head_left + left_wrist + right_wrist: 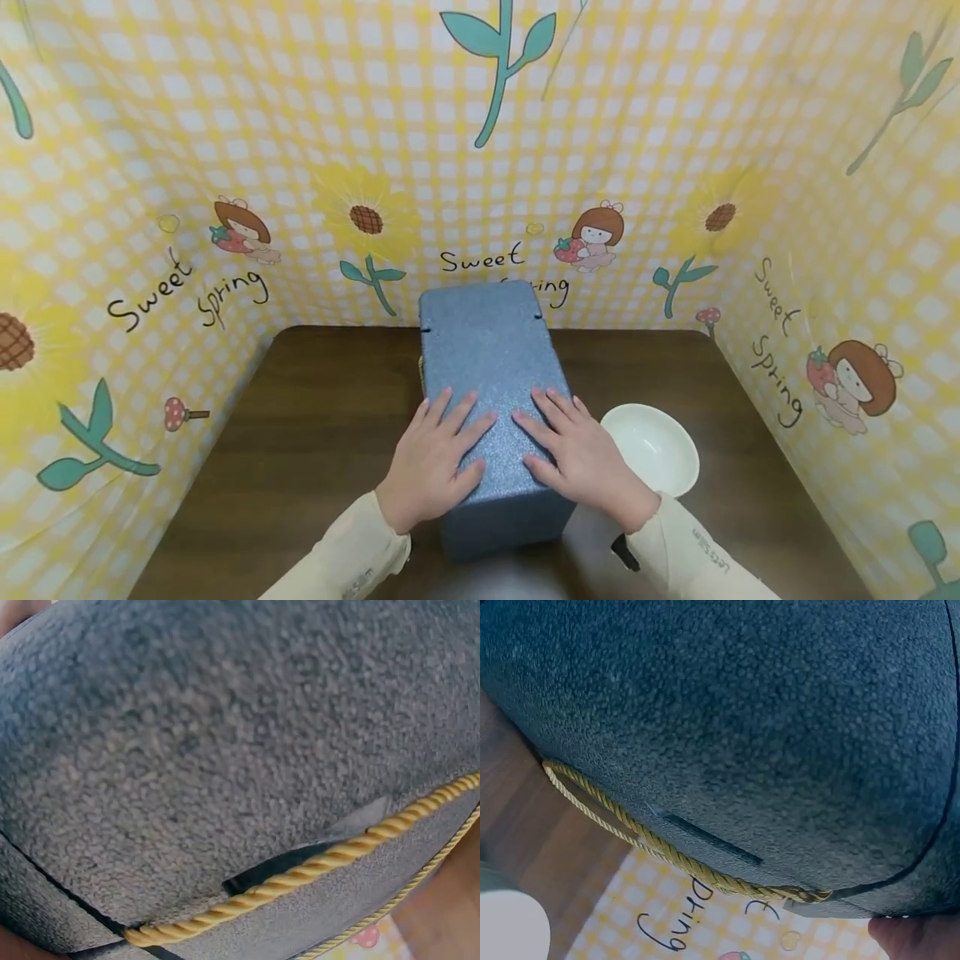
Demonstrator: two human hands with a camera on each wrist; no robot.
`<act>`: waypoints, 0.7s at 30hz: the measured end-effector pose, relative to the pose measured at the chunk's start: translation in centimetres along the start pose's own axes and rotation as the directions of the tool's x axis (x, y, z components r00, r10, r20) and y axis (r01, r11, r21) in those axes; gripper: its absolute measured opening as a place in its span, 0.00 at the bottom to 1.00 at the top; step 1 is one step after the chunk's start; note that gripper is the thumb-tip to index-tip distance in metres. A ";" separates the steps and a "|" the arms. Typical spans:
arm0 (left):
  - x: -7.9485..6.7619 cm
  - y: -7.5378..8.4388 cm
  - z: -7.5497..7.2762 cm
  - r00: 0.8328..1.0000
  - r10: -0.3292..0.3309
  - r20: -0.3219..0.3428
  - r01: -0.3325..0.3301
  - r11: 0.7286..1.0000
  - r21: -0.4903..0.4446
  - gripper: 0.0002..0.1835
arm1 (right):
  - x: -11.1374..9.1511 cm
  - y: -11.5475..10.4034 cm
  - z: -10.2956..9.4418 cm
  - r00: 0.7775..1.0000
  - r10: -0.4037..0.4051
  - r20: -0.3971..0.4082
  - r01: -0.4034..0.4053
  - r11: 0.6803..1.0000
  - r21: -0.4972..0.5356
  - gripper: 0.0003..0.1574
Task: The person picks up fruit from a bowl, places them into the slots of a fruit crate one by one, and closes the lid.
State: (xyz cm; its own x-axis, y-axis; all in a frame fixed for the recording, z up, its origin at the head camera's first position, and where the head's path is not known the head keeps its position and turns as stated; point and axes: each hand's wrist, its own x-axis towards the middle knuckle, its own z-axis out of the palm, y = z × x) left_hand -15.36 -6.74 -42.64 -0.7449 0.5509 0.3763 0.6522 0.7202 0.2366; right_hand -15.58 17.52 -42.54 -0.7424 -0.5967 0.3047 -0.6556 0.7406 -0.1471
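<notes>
A blue-grey textured box stands on the table, its long side running away from me. My left hand rests on the left part of its top, fingers spread. On the right part of the top lies my right hand, fingers likewise spread and thumb pointing inward. Twisted gold cord runs along the box's side in the left wrist view, beside a dark slot. More gold cord shows in the right wrist view. The inside of the box is hidden.
A white bowl sits on the dark wooden table, to the right of the box and close to my right hand. Yellow checked cloth with printed flowers and figures encloses the table at the back and both sides.
</notes>
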 end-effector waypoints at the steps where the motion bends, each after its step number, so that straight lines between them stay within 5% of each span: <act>1: 0.0 0.0 -0.1 1.000 0.002 0.002 -0.002 1.000 -0.006 0.26 | 0.0 0.0 0.0 1.000 0.007 0.001 -0.007 1.000 0.011 0.33; 6: 0.8 -1.3 -0.7 0.993 0.044 0.110 -0.040 0.998 -0.046 0.27 | 0.2 -0.1 -0.9 0.996 0.027 0.089 -0.033 0.997 0.069 0.34; 11: 3.6 -4.5 -1.5 0.960 0.097 0.261 -0.095 0.995 -0.020 0.27 | 1.7 2.0 -2.7 0.974 -0.046 0.223 0.034 0.998 0.058 0.35; 17: 7.1 -7.5 -1.9 0.959 -0.009 0.284 -0.008 0.998 0.058 0.31 | 5.9 6.1 -2.5 0.978 0.000 0.208 -0.007 0.999 0.035 0.35; 21: 8.0 -8.0 -1.5 0.956 -0.084 0.282 0.064 0.995 0.082 0.32 | 8.0 7.1 -1.3 0.975 0.041 0.219 -0.056 0.997 0.060 0.37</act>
State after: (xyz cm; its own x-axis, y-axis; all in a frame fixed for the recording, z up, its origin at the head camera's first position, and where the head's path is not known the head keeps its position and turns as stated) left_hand -26.38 -8.73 -40.22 -0.8066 0.5847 0.0868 0.5897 0.7859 0.1861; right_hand -26.01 18.37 -39.89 -0.7810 -0.6187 0.0853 -0.6204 0.7528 -0.2201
